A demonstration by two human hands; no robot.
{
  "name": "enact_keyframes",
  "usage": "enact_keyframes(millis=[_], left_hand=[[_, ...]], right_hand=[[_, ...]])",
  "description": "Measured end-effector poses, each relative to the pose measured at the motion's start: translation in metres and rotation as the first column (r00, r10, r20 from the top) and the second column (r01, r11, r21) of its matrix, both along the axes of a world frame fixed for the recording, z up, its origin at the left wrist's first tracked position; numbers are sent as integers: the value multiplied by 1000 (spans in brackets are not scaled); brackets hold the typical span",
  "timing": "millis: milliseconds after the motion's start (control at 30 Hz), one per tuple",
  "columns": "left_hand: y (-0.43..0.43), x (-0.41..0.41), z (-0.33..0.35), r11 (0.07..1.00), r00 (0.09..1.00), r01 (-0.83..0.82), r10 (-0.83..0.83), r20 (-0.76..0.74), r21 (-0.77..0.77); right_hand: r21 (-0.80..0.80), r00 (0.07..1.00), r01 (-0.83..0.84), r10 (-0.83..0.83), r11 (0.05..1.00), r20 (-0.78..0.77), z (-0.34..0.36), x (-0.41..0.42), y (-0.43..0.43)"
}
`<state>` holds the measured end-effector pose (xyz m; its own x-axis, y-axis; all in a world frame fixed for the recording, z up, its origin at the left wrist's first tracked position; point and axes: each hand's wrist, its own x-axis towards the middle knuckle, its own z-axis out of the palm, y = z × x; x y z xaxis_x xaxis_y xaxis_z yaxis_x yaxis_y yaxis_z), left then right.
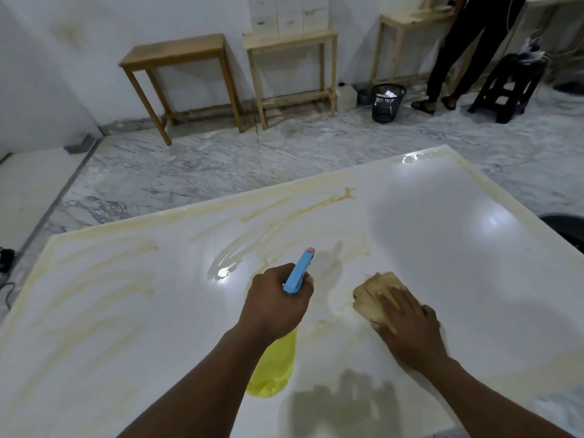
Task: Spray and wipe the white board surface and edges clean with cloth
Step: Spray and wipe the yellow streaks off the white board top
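A large white board [442, 235] lies flat below me, smeared with yellowish streaks across its left half and along its far edges. My left hand [275, 303] grips a spray bottle [275, 368] with a yellow body and a blue trigger head, its nozzle pointing away from me over the board's middle. My right hand [407, 327] presses flat on a stained tan cloth [371, 294] that lies on the board just right of the bottle. A wet glossy patch sits ahead of the nozzle.
Grey marble floor surrounds the board. Three wooden tables [180, 58] stand along the far wall, one bearing white boxes. A black waste basket [387, 101], a black stool [508, 86] and a standing person [464, 49] are at the far right.
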<state>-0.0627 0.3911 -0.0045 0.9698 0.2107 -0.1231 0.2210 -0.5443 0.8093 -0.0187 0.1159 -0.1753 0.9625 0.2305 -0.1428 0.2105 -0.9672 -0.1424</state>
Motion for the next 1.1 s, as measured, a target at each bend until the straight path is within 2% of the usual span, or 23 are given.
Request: enact_keyframes(millis=[67, 100, 167, 233, 267, 300, 333, 367, 400, 433, 533, 600, 633, 700, 767, 833, 933, 1033, 1100], left_hand=[[2, 10, -3, 1000, 1000, 1, -1, -3, 1], [3, 16, -4, 1000, 1000, -2, 2, -2, -5], [3, 33, -5, 1000, 1000, -6, 6, 2, -21], [2, 53, -3, 999, 1000, -9, 9, 3, -37], [3, 64, -3, 999, 1000, -13, 13, 6, -44], [4, 74, -2, 999, 1000, -15, 15, 13, -43], [5, 85, -1, 999, 1000, -17, 18, 21, -41], [6, 94, 1, 999, 999, -18, 19, 26, -42], [8, 106, 0, 999, 999, -19, 21, 29, -43], [11, 117, 0, 999, 999, -21, 22, 31, -41], [20, 148, -1, 999, 998, -27, 29, 48, -31], [25, 163, -2, 999, 997, -29, 30, 66, -16], [26, 169, -4, 999, 997, -29, 31, 70, -18], [28, 179, -10, 999, 997, -28, 31, 72, -35], [30, 187, -18, 998, 997, -34, 37, 65, -51], [33, 191, -25, 997, 997, -37, 41, 62, -63], [37, 186, -38, 997, 998, -42, 45, 46, -69], [40, 174, -40, 997, 998, -54, 56, 26, -63], [39, 163, -36, 997, 998, -59, 60, 19, -47]], right_hand=[[134, 992, -44, 27, 990, 126, 0, -4, 2], [234, 984, -30, -12, 972, 177, 1, -1, 4], [414, 977, 138, -193, 900, 95, 17, 18, 8], [544, 942, 299, -334, 784, -35, 44, 47, 11], [663, 922, 363, -357, 654, -152, 56, 69, 13], [776, 879, 467, -321, 424, -353, 72, 91, 18], [796, 812, 580, -193, 172, -550, 89, 116, 23], [765, 762, 644, -74, -5, -643, 101, 145, 26], [742, 739, 670, -57, -35, -671, 105, 181, 28], [749, 746, 662, -103, 15, -658, 105, 218, 31], [797, 881, 474, -211, 375, -424, 106, 313, 43], [686, 938, 345, -202, 641, -283, 108, 357, 57], [615, 959, 281, -187, 736, -214, 107, 371, 64], [535, 982, 163, -85, 829, -168, 87, 392, 75], [362, 991, -19, 65, 932, -116, 49, 391, 86], [249, 994, -105, 111, 963, -10, 8, 389, 91], [345, 999, -49, 49, 937, 9, -13, 379, 97], [417, 988, -156, 134, 895, 81, -24, 340, 95], [418, 986, -162, 163, 894, 34, -21, 299, 91]])
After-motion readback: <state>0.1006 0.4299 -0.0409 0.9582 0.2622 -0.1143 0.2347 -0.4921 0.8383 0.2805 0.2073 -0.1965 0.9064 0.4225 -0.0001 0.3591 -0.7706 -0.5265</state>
